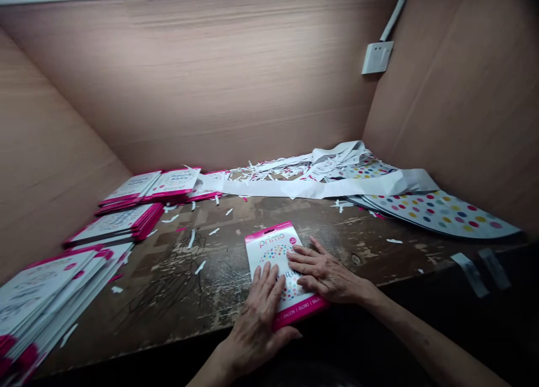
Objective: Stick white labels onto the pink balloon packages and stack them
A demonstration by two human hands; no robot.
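A white and pink balloon packet (275, 253), printed "prima" with coloured dots, lies at the front edge of the worn wooden table (227, 297). My left hand (261, 314) rests on its lower left part, fingers stretched over the front and thumb out along the bottom edge. Across the right side of the packet lies my right hand (322, 272), its fingers extended and flat on the surface. Both hands cover part of the printed lettering. Neither hand is wrapped around anything.
Stacks of similar packets (50, 286) line the left side. Dotted balloon sheets (438, 210) lie at the right. A long white paper strip (273, 188) crosses the back, near a heap of scraps (290, 168). Tape pieces (470, 273) hang at the front right edge.
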